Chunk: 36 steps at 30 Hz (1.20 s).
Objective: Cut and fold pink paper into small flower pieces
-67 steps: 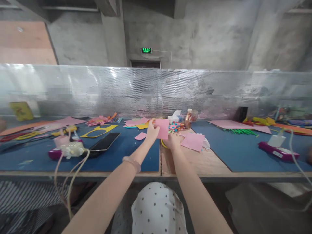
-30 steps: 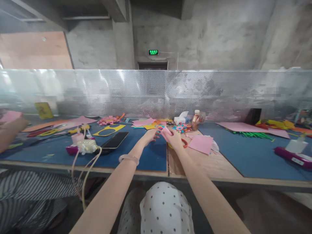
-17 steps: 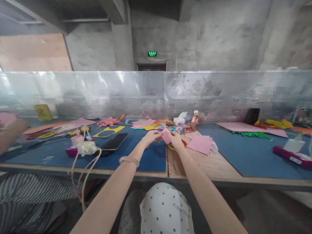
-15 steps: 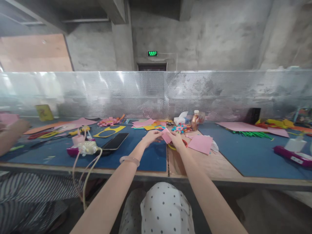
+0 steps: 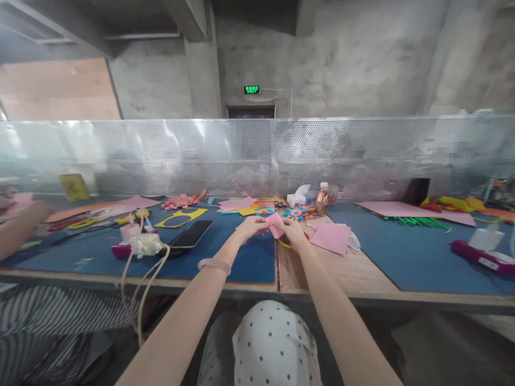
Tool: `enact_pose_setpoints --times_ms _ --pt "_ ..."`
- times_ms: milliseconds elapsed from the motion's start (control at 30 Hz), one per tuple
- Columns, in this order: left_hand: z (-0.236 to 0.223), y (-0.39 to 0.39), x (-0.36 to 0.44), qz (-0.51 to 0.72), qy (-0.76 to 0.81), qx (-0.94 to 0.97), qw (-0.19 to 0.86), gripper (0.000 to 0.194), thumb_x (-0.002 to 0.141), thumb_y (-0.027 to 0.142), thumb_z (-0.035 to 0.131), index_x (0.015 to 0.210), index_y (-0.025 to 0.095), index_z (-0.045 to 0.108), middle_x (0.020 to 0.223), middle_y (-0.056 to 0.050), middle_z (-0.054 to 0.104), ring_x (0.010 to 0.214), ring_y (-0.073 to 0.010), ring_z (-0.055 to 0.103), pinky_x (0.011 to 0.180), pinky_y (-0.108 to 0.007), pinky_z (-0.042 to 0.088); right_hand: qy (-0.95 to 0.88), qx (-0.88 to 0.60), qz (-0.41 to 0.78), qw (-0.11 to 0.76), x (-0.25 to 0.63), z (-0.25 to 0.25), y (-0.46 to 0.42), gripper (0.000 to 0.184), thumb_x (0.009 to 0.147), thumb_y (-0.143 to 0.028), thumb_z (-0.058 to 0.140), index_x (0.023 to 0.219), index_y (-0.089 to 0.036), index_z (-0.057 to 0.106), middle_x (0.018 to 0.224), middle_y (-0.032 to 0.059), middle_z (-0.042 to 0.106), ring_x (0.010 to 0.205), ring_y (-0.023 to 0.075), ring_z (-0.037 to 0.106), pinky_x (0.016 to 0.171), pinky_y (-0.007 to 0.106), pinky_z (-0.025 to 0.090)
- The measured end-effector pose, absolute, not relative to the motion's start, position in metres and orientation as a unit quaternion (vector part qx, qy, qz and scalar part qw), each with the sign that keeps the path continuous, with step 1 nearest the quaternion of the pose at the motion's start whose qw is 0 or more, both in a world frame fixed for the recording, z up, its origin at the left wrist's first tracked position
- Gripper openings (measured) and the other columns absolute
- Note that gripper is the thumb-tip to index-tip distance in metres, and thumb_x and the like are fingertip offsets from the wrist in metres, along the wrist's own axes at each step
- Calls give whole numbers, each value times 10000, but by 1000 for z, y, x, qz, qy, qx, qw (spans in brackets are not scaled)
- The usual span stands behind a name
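Head view: two bare hands pinch a small pink paper piece above the surface.
Left hand and right hand each close their grip on the paper's opposite edges, held just over the seam between a blue mat and bare wood; a pink sheet lies near the right hand.

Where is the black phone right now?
In the head view the black phone lies flat on the blue mat, to the left of the left hand, next to a small device with pale cables.
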<state>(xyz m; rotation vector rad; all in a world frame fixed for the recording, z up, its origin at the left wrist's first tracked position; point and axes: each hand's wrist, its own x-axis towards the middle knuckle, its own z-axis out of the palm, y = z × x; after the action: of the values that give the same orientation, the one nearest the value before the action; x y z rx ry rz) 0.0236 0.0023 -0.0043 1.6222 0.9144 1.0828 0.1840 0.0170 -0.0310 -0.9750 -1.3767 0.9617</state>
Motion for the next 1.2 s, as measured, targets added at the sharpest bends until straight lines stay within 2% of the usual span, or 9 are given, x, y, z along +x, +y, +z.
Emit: enact_pose_setpoints --times_ms 167,333,700,1200 --pt "-4 2 24 443 383 661 470 224 639 292 651 774 125 589 763 -60 620 733 -161 591 635 -280 469 -566 -416 438 561 184 -30 15 368 511 -399 693 743 -124 617 555 0 581 490 114 516 475 228 395" --pt "-4 2 24 443 388 660 466 236 625 307 659 765 128 595 752 -54 622 738 -162 586 644 -282 463 -563 -415 453 553 184 -28 12 372 501 -392 706 753 -129 628 564 7 598 493 113 520 469 217 389" --pt "-5 3 24 449 385 658 467 258 584 309 685 742 124 600 727 -50 621 706 -151 581 626 -266 449 -583 -394 436 561 187 -34 20 317 516 -356 710 733 -137 633 637 19 633 580 134 569 566 238 445" --pt "-8 7 23 451 380 655 472 280 589 301 688 783 113 615 736 -53 626 717 -148 588 641 -270 470 -594 -412 411 556 186 -32 19 316 524 -364 705 724 -131 632 647 38 641 618 154 587 581 250 457"
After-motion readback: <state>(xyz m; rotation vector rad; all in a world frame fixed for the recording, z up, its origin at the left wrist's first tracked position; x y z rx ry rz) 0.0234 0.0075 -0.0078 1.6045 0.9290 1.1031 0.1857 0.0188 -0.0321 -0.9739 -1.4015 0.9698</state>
